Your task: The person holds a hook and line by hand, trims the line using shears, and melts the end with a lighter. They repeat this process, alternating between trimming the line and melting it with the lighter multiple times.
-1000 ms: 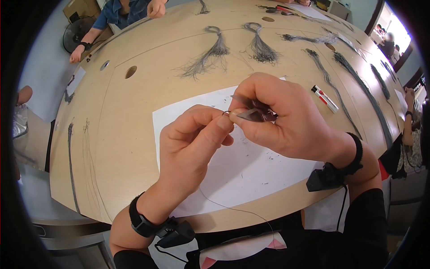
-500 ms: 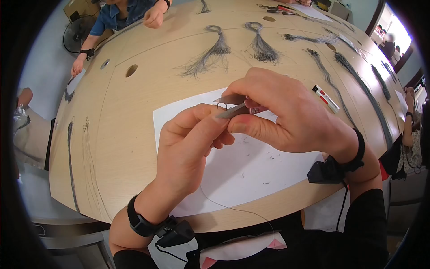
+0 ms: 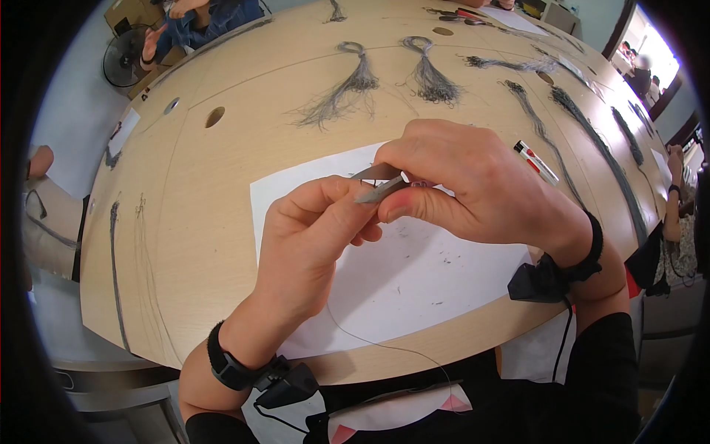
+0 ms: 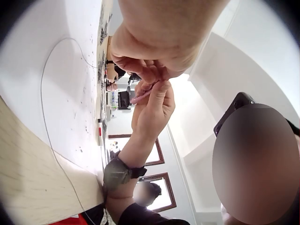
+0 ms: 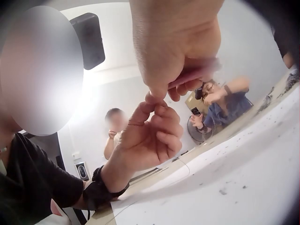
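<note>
Over the white paper, my left hand [image 3: 307, 233] pinches the end of a thin grey cord between thumb and forefinger. The cord [image 3: 370, 345] runs down across the paper to the table's front edge. My right hand [image 3: 473, 185] grips a small pair of snips [image 3: 388, 188], whose pointed grey blades stand apart right at the left fingertips. Its pink handle [image 5: 194, 75] shows inside the right palm in the right wrist view. Both hands' fingertips meet closely there. The cord end itself is mostly hidden by fingers and blades.
Dark scraps dot the paper [image 3: 414, 296]. Two looped grey cord bundles [image 3: 360, 80] lie beyond it, and a white-and-red tube [image 3: 536, 163] lies to the right. Long grey strands [image 3: 116, 274] stretch along the left and right sides. Another person [image 3: 203, 26] sits across the table.
The snips have turned in the right hand so their blades point at the left fingertips. A small cord loop seen earlier is now largely covered. The left hand has barely moved.
</note>
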`<action>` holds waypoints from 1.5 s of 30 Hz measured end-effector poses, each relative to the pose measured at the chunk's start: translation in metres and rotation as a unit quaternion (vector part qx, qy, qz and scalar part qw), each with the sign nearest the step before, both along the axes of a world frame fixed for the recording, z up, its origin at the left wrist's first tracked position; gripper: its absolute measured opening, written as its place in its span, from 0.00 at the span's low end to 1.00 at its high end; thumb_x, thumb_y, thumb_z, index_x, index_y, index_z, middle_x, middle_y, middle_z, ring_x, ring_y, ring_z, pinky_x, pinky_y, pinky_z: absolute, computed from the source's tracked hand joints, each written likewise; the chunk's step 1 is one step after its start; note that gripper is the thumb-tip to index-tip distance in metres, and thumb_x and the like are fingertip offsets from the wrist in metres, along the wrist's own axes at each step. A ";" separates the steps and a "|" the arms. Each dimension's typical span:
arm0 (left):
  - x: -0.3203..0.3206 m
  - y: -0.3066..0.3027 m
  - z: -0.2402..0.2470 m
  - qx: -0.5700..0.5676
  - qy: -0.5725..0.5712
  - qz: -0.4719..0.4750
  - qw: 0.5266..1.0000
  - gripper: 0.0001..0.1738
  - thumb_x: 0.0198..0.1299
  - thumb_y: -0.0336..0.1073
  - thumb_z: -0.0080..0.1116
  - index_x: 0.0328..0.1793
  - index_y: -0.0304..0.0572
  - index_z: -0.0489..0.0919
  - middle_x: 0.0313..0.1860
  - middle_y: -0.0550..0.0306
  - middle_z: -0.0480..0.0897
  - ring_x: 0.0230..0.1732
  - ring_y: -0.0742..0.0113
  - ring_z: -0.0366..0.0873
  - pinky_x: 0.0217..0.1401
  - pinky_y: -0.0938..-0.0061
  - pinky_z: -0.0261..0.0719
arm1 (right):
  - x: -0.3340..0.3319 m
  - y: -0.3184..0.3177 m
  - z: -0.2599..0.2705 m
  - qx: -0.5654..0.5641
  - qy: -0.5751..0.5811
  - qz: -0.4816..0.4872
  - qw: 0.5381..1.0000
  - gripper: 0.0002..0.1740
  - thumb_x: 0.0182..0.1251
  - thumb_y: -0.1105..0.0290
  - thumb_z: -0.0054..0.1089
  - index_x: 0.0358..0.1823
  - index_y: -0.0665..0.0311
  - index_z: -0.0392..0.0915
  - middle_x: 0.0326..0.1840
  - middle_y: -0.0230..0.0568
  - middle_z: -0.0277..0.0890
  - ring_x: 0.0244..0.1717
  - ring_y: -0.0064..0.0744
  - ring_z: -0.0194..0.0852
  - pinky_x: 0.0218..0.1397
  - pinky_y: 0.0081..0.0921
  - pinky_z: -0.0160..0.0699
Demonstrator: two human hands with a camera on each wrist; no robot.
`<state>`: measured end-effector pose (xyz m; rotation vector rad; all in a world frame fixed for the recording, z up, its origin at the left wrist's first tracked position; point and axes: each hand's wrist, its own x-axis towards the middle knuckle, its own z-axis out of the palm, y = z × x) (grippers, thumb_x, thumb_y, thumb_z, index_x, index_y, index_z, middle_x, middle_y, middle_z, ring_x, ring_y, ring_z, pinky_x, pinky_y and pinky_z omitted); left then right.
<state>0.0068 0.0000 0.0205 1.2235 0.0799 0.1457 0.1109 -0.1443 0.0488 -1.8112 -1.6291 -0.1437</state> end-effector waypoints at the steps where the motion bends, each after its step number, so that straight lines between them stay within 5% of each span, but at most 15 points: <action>1: 0.000 0.000 0.000 0.003 0.003 -0.001 1.000 0.05 0.53 0.28 0.46 0.33 0.37 0.73 0.27 0.57 0.76 0.26 0.73 0.73 0.31 0.83 0.71 | 0.000 0.000 0.001 -0.006 -0.001 0.000 1.000 0.13 0.50 0.63 0.55 0.28 0.68 0.70 0.20 0.43 0.64 0.27 0.42 0.63 0.30 0.31 0.63; 17: 0.002 0.002 -0.001 0.021 -0.010 0.016 1.000 0.06 0.52 0.32 0.53 0.32 0.38 0.76 0.26 0.61 0.76 0.26 0.76 0.71 0.31 0.84 0.68 | 0.007 -0.001 -0.004 0.013 -0.022 -0.006 1.000 0.13 0.51 0.63 0.54 0.27 0.67 0.71 0.20 0.43 0.66 0.26 0.44 0.65 0.28 0.31 0.64; 19: 0.003 0.002 0.000 0.020 -0.022 0.045 0.999 0.06 0.51 0.33 0.54 0.32 0.37 0.76 0.26 0.60 0.76 0.26 0.75 0.71 0.31 0.84 0.68 | 0.008 0.001 -0.006 0.086 0.044 -0.027 0.995 0.12 0.53 0.64 0.54 0.26 0.68 0.70 0.17 0.41 0.65 0.20 0.35 0.63 0.24 0.26 0.62; 23: 0.004 0.003 0.000 0.017 -0.005 0.048 0.999 0.06 0.51 0.32 0.54 0.32 0.36 0.76 0.26 0.60 0.76 0.26 0.75 0.71 0.31 0.83 0.68 | -0.003 -0.003 0.001 0.049 0.234 -0.035 0.970 0.12 0.53 0.66 0.55 0.25 0.69 0.70 0.15 0.37 0.63 0.17 0.24 0.57 0.21 0.19 0.59; 25: 0.004 0.001 -0.001 0.013 -0.035 0.042 0.998 0.06 0.52 0.31 0.53 0.32 0.36 0.76 0.27 0.60 0.76 0.27 0.75 0.71 0.31 0.83 0.68 | -0.007 -0.002 0.002 0.006 0.241 -0.015 0.970 0.11 0.53 0.72 0.54 0.36 0.72 0.69 0.23 0.26 0.63 0.23 0.11 0.55 0.23 0.11 0.57; 29: 0.004 -0.001 -0.003 0.037 -0.037 0.025 0.998 0.06 0.52 0.31 0.53 0.32 0.36 0.76 0.27 0.60 0.76 0.27 0.76 0.70 0.32 0.83 0.69 | -0.008 0.000 -0.006 0.025 0.282 -0.011 0.959 0.09 0.52 0.73 0.53 0.33 0.70 0.69 0.22 0.26 0.62 0.22 0.11 0.53 0.23 0.10 0.55; 35: 0.001 -0.001 -0.002 0.047 -0.021 0.021 0.998 0.07 0.53 0.33 0.52 0.33 0.37 0.76 0.27 0.61 0.76 0.27 0.76 0.71 0.32 0.83 0.68 | -0.007 -0.002 -0.001 0.026 0.187 -0.018 0.982 0.06 0.51 0.74 0.52 0.30 0.69 0.68 0.20 0.28 0.63 0.21 0.14 0.55 0.23 0.12 0.57; 37: 0.001 0.000 0.000 0.029 -0.026 0.031 0.999 0.08 0.53 0.34 0.52 0.33 0.37 0.76 0.27 0.61 0.76 0.27 0.76 0.71 0.32 0.84 0.67 | -0.006 -0.002 0.002 0.016 0.201 -0.028 0.979 0.12 0.50 0.67 0.55 0.28 0.70 0.68 0.20 0.43 0.65 0.20 0.32 0.62 0.23 0.22 0.62; 45: 0.001 0.000 0.000 0.012 -0.024 0.021 0.999 0.07 0.53 0.32 0.49 0.35 0.37 0.75 0.28 0.59 0.76 0.27 0.75 0.72 0.31 0.83 0.68 | -0.001 0.002 -0.008 0.034 0.105 0.018 0.994 0.16 0.52 0.61 0.54 0.29 0.68 0.69 0.23 0.44 0.66 0.26 0.40 0.64 0.28 0.29 0.63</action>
